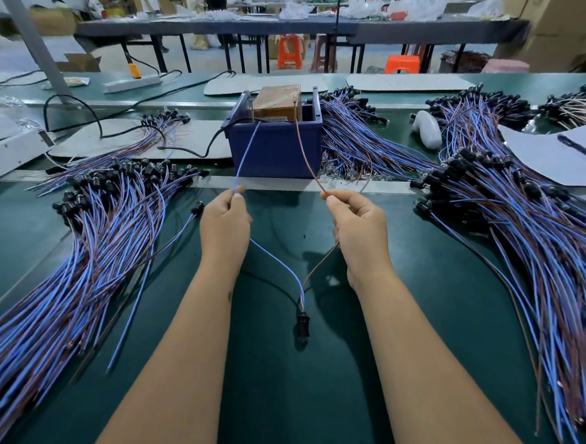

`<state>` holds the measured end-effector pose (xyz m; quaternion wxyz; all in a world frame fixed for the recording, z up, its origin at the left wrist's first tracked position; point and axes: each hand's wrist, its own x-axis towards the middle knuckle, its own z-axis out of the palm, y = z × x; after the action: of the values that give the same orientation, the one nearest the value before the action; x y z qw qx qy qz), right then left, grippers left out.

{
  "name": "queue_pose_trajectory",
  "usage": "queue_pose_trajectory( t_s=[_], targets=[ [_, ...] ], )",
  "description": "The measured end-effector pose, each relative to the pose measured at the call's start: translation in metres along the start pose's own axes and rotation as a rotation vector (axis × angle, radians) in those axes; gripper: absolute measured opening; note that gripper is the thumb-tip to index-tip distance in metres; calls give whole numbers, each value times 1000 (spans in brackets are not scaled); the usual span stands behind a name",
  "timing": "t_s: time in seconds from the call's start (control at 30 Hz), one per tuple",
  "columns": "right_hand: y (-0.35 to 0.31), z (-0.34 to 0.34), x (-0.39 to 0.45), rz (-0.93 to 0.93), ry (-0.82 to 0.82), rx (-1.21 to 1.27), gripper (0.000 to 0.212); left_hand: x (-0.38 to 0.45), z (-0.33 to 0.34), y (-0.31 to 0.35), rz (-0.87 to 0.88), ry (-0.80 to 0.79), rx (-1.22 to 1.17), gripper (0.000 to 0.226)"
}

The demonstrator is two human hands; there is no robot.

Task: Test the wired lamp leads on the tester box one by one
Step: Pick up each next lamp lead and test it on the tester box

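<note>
My left hand (225, 226) pinches the blue wire (244, 156) of one lamp lead, and my right hand (357, 223) pinches its brown wire (304, 149). Both wires run up and forward, and their tips reach the top of the tester box (276, 147), a dark blue bin holding a brown block (277, 101). The two wires trail down between my forearms and join at the lead's black lamp socket (303, 324), which lies on the green belt.
A large pile of blue and brown leads (81, 255) lies at my left, another (543, 247) at my right, and more (351, 139) beside the box. A black cable (191, 152) runs to the box. White paper with a pen (562, 157) sits far right.
</note>
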<state>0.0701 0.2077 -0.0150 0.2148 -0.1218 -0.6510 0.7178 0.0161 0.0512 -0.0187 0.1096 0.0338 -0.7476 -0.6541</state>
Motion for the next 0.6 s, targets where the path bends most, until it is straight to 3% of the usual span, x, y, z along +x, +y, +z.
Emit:
queue_pose_trajectory(
  t_s=[0.6],
  targets=[
    [-3, 3, -2, -18, -17, -79, 17, 14, 3, -2, -44, 69, -109, 28]
  ],
)
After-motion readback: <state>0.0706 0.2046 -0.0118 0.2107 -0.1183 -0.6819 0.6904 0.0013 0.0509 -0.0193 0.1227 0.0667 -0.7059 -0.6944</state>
